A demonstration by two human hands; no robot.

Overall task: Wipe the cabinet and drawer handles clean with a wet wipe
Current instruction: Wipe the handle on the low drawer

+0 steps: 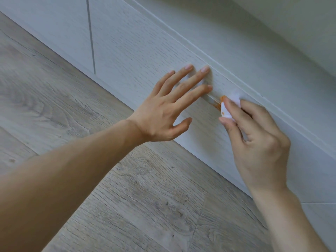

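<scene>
I am pinching the soft, light wipe [226, 108] with my right hand [258, 142] at the orange stain [215, 103] on the drawer front [138, 57]; my left hand [167, 110] is lying flat, fingers straight

This looks like a room in a home, seen low down near the floor. The floor [91, 142] is laid in grey wood-grain planks of the kind used in living spaces. Along it runs a fitted cabinet [136, 42] in pale, whitewashed wood-grain panels, with a narrow vertical gap [91, 35] dividing two fronts and a long horizontal groove [181, 36] running across above the lower front. A plain light surface [291, 24] rises above the unit. Which room it is, the view does not settle.
</scene>
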